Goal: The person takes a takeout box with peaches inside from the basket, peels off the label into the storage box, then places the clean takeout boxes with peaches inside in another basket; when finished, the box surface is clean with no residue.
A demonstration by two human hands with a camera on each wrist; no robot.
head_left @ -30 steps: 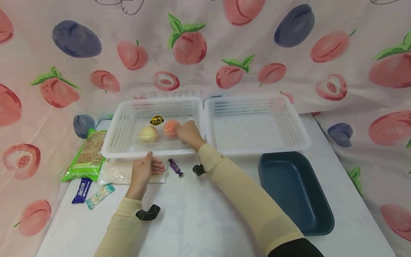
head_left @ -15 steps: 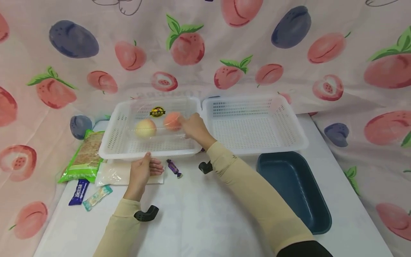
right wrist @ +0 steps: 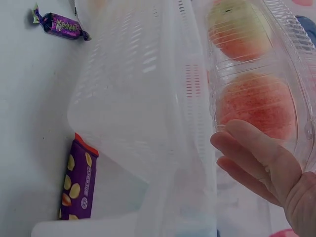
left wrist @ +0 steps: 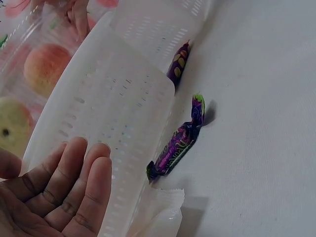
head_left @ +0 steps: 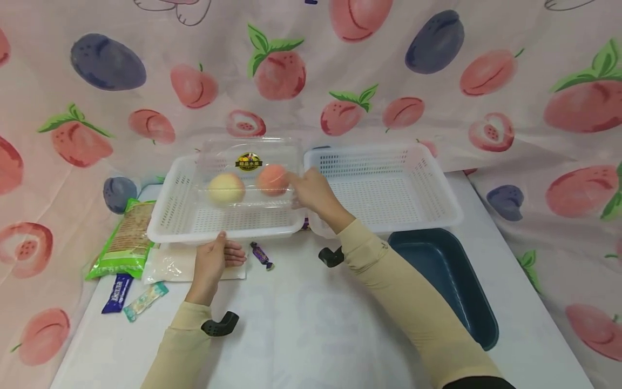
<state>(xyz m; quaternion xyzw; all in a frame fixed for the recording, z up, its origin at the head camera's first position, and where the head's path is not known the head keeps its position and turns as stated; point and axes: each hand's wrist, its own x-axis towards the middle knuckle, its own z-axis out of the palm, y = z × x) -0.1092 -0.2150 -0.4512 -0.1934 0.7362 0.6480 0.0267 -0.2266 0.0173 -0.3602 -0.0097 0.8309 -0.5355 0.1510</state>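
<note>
My right hand (head_left: 318, 194) grips the right end of a clear plastic fruit box (head_left: 249, 161) and holds it up over the left white basket (head_left: 177, 236). Through its lid show a yellowish peach (head_left: 226, 188) and an orange-red peach (head_left: 272, 180); the right wrist view shows the red peach (right wrist: 256, 106) close by the fingers (right wrist: 252, 140). At the basket's front wall my left hand (head_left: 212, 265) is held with straight fingers, palm facing right, holding nothing. Behind it lies a whitish packet (head_left: 170, 263), partly hidden. A purple wrapped candy (left wrist: 175, 150) lies beyond the left fingertips.
To the right stands a second white basket (head_left: 384, 230), with a dark blue tray (head_left: 478, 292) in front of it. A green bag (head_left: 128, 237), a blue bar (head_left: 116, 293) and a pale wrapped sweet (head_left: 146, 301) lie left. A purple nut bar (right wrist: 79, 182) lies by the baskets.
My right hand has lifted the fruit box from inside the left basket and moved it a little to the right. The left hand stays in about the same place.
</note>
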